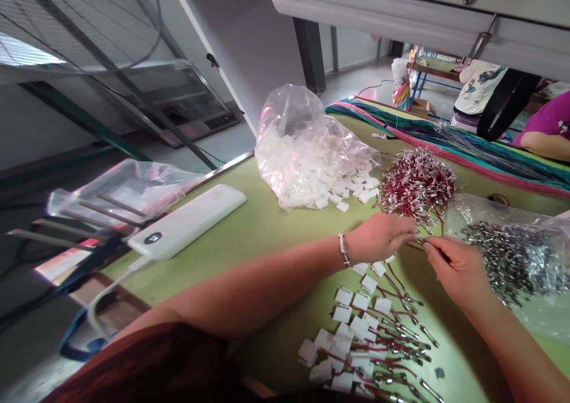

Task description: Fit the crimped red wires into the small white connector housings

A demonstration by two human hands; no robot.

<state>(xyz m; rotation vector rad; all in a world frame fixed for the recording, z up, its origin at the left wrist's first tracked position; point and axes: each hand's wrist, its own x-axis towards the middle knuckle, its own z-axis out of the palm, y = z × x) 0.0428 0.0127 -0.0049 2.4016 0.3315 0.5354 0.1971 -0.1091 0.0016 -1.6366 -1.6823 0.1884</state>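
The left hand (pixel 382 237) and the right hand (pixel 461 272) met above the green surface (pixel 209 251), beside the near edge of the red wire pile (pixel 416 183). The fingers of both hands were pinching a small wire piece (pixel 418 241) between them. Nearer, white connectors (pixel 344 314) with red leads lay in a loose group. The clear bag of white parts (pixel 307 154) stood far left of the pile; the bag of metal terminals (pixel 512 254) lay on the right.

Both forearms reach forward, left hand (pixel 382 237) and right hand (pixel 461 269) nearly meeting, fingers pinched.
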